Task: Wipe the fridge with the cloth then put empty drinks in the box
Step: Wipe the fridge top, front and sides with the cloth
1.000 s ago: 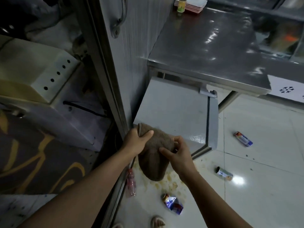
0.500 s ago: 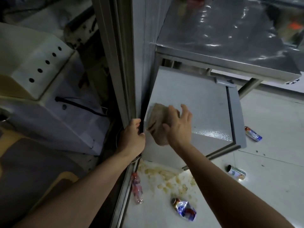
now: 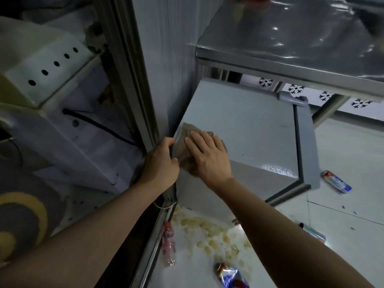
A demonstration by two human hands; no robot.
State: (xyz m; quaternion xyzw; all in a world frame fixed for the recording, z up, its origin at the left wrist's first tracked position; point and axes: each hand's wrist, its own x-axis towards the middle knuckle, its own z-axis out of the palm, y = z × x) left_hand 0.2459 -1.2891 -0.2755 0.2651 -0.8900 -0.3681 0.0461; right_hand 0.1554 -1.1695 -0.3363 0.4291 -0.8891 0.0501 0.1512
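Note:
A small grey-white fridge stands low under a steel table. My right hand lies flat, fingers spread, pressing a brown cloth onto the fridge's top near its left corner. My left hand grips that left corner edge beside the cloth. Empty drinks lie on the white floor: a pink plastic bottle by the metal rail, a crushed blue-red can at the bottom, a blue-white can to the right, and another can partly behind my right forearm.
A yellowish spill spreads over the floor in front of the fridge. The steel table overhangs the fridge. A metal door frame rises on the left, with a white appliance beyond it. No box is visible.
A second ago both hands held the hanging cloth. The left hand then let go and gripped the fridge corner; the right hand pressed the cloth flat and slid it slightly along the top.

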